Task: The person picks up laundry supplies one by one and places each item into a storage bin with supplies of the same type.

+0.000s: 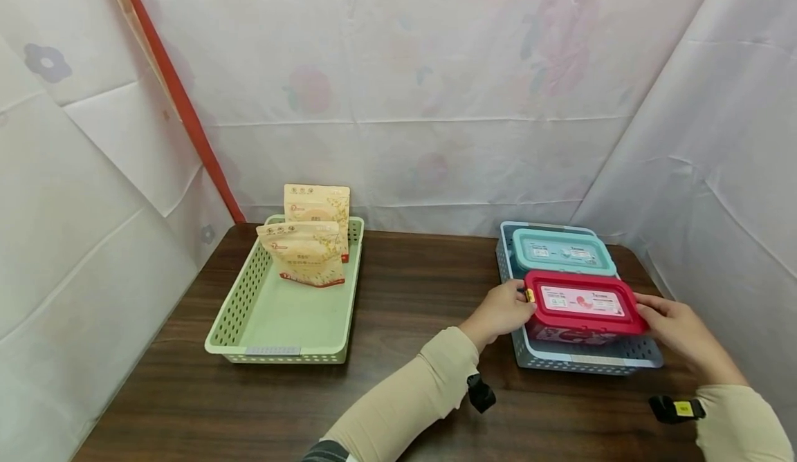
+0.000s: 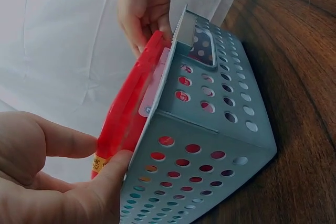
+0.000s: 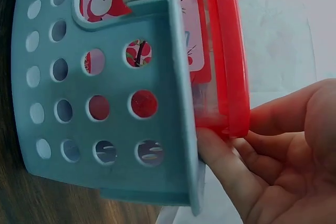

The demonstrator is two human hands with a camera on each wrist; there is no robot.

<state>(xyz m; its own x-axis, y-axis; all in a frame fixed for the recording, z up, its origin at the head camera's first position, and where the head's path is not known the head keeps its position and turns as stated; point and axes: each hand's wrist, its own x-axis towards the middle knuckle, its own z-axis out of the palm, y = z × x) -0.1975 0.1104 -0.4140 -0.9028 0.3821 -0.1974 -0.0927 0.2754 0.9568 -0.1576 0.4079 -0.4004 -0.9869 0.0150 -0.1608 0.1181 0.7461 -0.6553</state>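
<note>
A red lidded box (image 1: 582, 304) with a pink label sits partly down in the blue-grey basket (image 1: 538, 359) on the right. My left hand (image 1: 503, 310) grips its left end, thumb and fingers about the lid's edge by a yellow sticker. At the other end my right hand (image 1: 675, 327) holds the lid's right edge between thumb and fingers. Behind it in the same basket stands a teal lidded box (image 1: 563, 251). Through the basket's holes the red box (image 2: 126, 119) shows in the left wrist view, and the red box (image 3: 231, 51) rises above the rim in the right wrist view.
A pale green basket (image 1: 292, 324) stands on the left of the brown wooden table (image 1: 423, 296). Two cream pouches stand in its far end, a front pouch (image 1: 303, 253) and a rear pouch (image 1: 317, 202). White patterned sheets (image 1: 398, 102) hang behind and at both sides.
</note>
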